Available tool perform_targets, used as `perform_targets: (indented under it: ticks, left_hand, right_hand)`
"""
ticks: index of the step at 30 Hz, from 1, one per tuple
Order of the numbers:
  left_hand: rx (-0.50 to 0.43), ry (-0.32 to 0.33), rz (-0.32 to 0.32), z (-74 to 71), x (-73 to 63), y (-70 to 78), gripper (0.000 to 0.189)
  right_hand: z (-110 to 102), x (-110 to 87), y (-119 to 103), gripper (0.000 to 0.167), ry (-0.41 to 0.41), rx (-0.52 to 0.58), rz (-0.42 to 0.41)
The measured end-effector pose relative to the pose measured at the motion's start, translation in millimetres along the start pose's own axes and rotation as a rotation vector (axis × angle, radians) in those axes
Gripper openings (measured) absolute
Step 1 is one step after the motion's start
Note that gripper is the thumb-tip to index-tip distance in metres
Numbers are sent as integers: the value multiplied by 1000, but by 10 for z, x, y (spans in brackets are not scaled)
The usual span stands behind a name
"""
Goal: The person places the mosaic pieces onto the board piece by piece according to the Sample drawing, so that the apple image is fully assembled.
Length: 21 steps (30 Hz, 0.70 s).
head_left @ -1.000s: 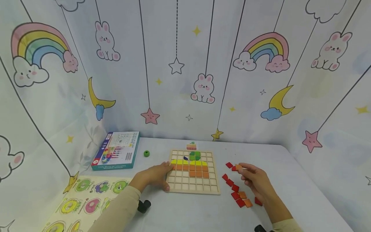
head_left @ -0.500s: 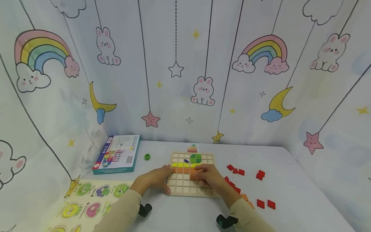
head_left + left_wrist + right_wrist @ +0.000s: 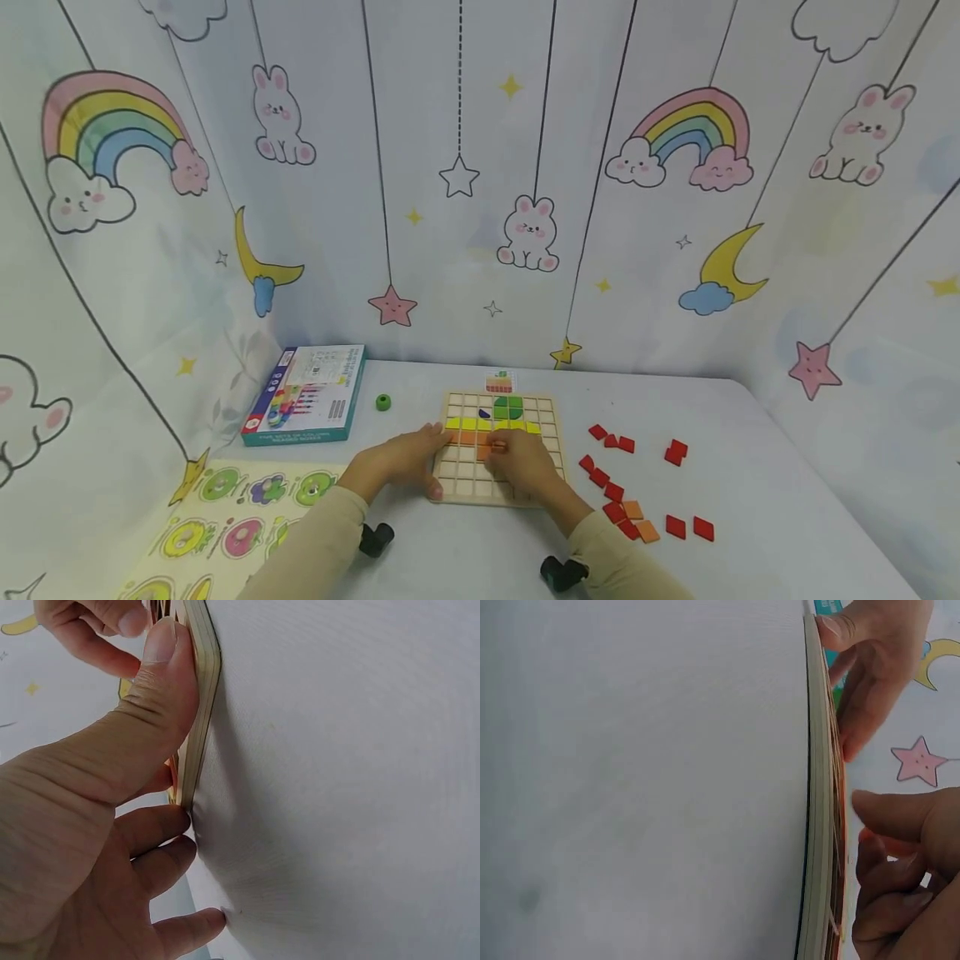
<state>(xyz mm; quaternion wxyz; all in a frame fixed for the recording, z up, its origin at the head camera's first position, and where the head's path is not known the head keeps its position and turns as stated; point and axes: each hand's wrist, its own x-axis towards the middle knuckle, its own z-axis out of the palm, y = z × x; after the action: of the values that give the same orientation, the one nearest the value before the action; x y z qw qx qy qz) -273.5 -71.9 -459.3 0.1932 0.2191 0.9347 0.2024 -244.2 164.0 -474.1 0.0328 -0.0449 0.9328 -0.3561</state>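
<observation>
At lower centre, the right hand (image 3: pixel 525 465) curls over the wooden board (image 3: pixel 465 487), hiding some squares; whether it pinches the orange tile (image 3: pixel 482 453) there, I cannot tell. The left hand (image 3: pixel 397 459), loosely spread, touches the board's left edge; the card (image 3: pixel 500 382) beyond is too small to read.

The right hand (image 3: pixel 528 465), a second ago out among the scattered red square tiles (image 3: pixel 675 527), is now over the pale wooden grid board (image 3: pixel 459 490), its fingertips slightly further left than half a second ago. At those fingertips an orange square tile (image 3: pixel 483 454) now shows where a bare cell was visible before. Red tiles that the hand and wrist covered a second ago are now in view.
</observation>
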Motion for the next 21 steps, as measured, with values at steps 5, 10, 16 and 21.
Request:
perform_targets:
  ticks: [5, 10, 16, 21]
  left_hand:
    - [-9, 2, 2, -15, -9, 15, 101]
    - [-6, 0, -2, -32, -13, 36, 101]
    - [-2, -6, 6, -4, 1, 45, 101]
    - [7, -7, 2, -15, -13, 50, 100]
  right_hand:
    - [-268, -162, 104, 36, -23, 282, 41]
    - [-782, -515, 422, 40, 42, 556, 217]
    - [-1335, -1035, 1005, 51, 109, 617, 420]
    - [-1469, -1301, 1358, 52, 89, 645, 522]
